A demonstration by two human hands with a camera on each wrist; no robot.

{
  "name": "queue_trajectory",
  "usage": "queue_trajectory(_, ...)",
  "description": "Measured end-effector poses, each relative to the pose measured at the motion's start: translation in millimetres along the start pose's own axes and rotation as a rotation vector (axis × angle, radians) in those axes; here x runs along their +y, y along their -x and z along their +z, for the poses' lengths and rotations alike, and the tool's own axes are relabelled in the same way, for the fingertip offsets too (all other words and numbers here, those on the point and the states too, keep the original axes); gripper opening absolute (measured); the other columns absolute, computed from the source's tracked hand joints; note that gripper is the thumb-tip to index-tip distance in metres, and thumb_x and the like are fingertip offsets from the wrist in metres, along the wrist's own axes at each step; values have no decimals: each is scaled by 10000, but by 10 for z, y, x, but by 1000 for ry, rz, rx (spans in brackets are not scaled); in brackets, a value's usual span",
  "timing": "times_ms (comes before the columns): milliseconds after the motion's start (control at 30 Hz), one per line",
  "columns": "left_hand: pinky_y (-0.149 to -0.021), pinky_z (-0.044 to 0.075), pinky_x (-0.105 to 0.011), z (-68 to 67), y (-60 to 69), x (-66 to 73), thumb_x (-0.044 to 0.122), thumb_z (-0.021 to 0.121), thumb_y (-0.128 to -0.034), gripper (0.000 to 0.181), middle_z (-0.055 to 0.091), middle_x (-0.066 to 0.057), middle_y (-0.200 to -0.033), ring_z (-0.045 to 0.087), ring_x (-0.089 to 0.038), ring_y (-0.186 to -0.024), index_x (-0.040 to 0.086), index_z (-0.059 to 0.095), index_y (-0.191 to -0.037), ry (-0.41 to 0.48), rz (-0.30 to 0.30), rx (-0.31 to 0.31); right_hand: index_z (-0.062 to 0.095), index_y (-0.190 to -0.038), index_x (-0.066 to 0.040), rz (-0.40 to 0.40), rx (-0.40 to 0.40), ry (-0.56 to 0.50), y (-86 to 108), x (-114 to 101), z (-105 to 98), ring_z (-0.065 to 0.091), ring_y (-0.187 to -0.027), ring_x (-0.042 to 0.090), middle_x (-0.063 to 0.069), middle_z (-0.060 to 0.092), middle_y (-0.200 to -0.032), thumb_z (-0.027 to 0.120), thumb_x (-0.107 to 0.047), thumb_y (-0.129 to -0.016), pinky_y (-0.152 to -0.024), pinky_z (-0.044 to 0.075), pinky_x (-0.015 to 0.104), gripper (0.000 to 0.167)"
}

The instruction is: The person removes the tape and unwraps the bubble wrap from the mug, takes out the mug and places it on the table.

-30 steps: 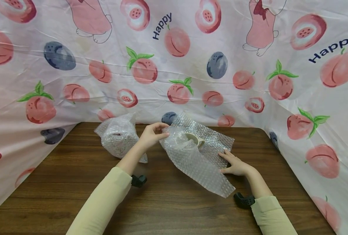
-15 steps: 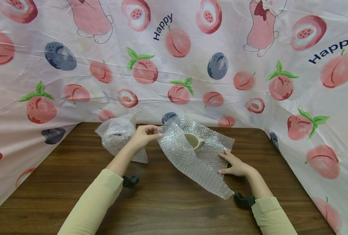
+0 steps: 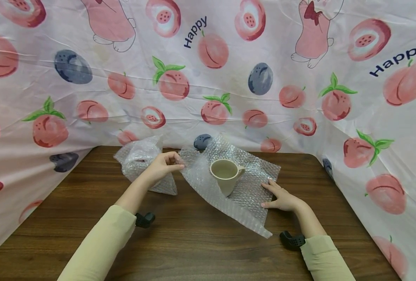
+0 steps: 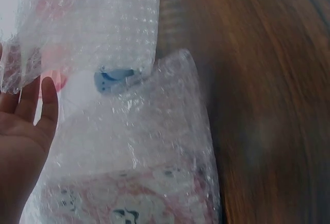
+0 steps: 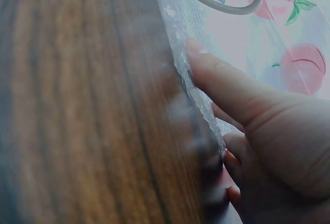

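Observation:
A cream mug (image 3: pixel 226 184) stands upright on a sheet of bubble wrap (image 3: pixel 255 189), its handle pointing right. My left hand (image 3: pixel 158 169) pinches the sheet's raised left edge between thumb and fingers; in the left wrist view that hand (image 4: pixel 26 141) is beside the lifted bubble wrap (image 4: pixel 103 22). The flap hides part of the mug's lower left side. On the sheet's right edge rests my right hand (image 3: pixel 281 197), fingers spread. The right wrist view shows its thumb on the wrap's edge, with the mug's handle (image 5: pixel 227 9) above.
A bubble-wrapped bundle (image 3: pixel 132 162) sits at the back left, behind my left forearm; the left wrist view shows a pink-and-white pattern inside this bundle (image 4: pixel 139 198). A fruit-print cloth (image 3: pixel 236 128) encloses the brown wooden table (image 3: pixel 200 249) at the back and sides.
My left hand has moved left and slightly down, peeling the bubble wrap flap away from the mug, which now shows much more. My right hand has stayed at the sheet's right edge.

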State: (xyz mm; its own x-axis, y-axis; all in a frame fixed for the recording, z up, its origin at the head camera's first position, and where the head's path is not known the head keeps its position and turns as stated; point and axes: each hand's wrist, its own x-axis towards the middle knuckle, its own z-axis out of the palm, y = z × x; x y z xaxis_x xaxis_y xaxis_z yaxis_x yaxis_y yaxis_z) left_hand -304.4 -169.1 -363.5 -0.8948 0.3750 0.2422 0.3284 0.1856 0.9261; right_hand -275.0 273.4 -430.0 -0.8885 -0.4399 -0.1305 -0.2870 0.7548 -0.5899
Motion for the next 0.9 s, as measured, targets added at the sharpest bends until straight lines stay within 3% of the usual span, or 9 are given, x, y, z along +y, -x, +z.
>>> queue_trajectory(167,-767,513,-305,-53,76,-4,41,652,-903,126,687,-102,-981,645,-178,-883,-41,556,-895,14,11,-87,284,-1494,-13,0,1,0,2,5,6,31,-1371,524,306,49,-1535,700,-421,-860,-1011,107,718,861)
queue_trajectory(300,-821,516,-347,-93,122,-9,-14,624,-896,122,695,-157,-985,660,-200,-944,-79,522,-873,45,58,-151,286,-1492,-12,1,5,1,3,4,6,37,-1371,524,306,52,-1535,699,-424,-860,-1011,112,717,861)
queue_trajectory(500,-793,528,-298,-159,182,-72,-96,591,-866,80,714,-112,-912,676,-189,-915,-102,514,-845,46,106,-205,285,-1492,-6,9,9,1,-1,-3,5,44,-1375,515,306,57,-1534,694,-432,-861,-1021,120,704,864)
queue_trajectory(800,-705,511,-265,-230,315,-171,-84,598,-824,54,682,-123,-854,631,-95,-782,-92,596,-877,-132,55,-210,285,-1481,28,-3,7,36,9,-38,2,66,-1371,517,335,70,-1519,677,-421,-879,-1032,147,681,847)
queue_trajectory(900,-651,482,-259,-246,364,-201,-67,587,-820,68,641,-51,-800,557,-80,-711,-55,616,-880,-207,41,-228,279,-1482,31,1,0,31,-2,-52,-13,61,-1374,511,333,63,-1520,677,-405,-883,-1038,146,673,841)
